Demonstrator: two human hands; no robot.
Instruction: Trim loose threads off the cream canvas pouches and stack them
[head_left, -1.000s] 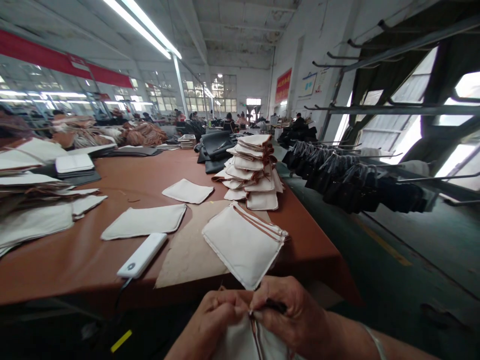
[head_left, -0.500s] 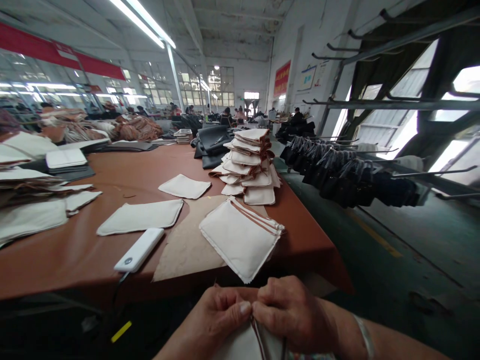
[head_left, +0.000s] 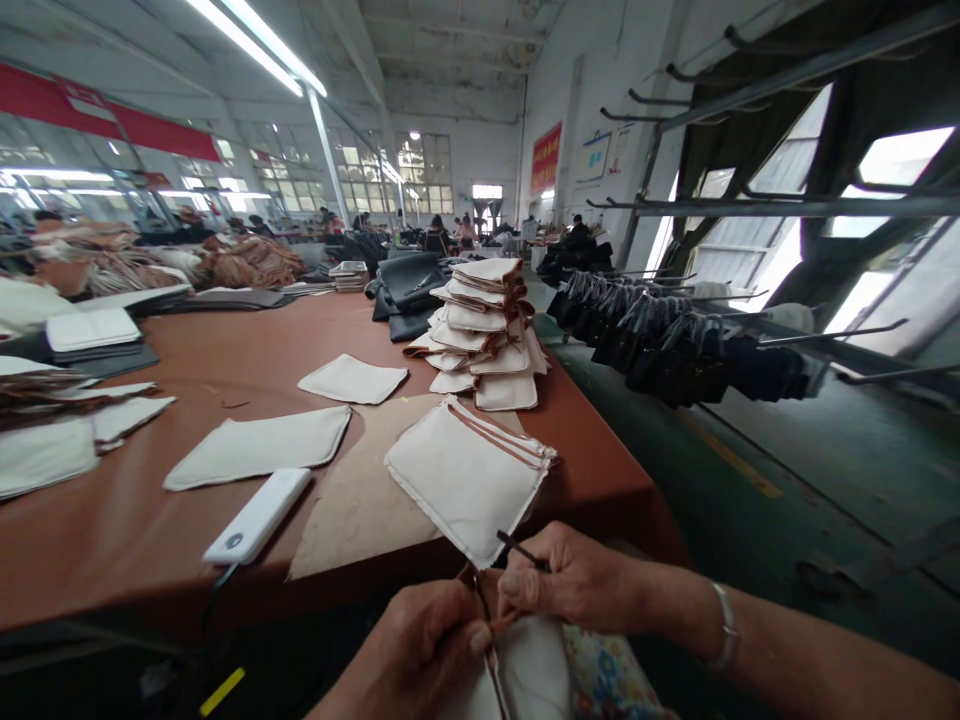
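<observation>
At the bottom of the view, a white sewn piece [head_left: 536, 655], pouch-like with brown inner edges, is held over a flowered cloth. My left hand [head_left: 431, 635] is closed, its thumb pinching the piece along a dark, narrow edge. My right hand [head_left: 574, 580] is closed at the piece's upper brown edge. A thin dark strip [head_left: 517, 550] sticks out from between its thumb and fingers; I cannot tell whether it is loose or part of the piece. Just beyond the hands, several similar white pieces [head_left: 469, 480] with brown edges lie fanned at the table's edge.
On the brown-covered table [head_left: 247, 370] stands a tall pile of white pieces [head_left: 487, 340]. Two flat white pieces [head_left: 259, 445] and a white power bank [head_left: 259, 515] with a cable lie to the left. A metal rack [head_left: 750, 208] with dark hanging items stands on the right.
My hands, close together before, are now a little apart, the right one higher and turned. The thin dark strip now shows in my right hand. The whole view has shifted slightly.
</observation>
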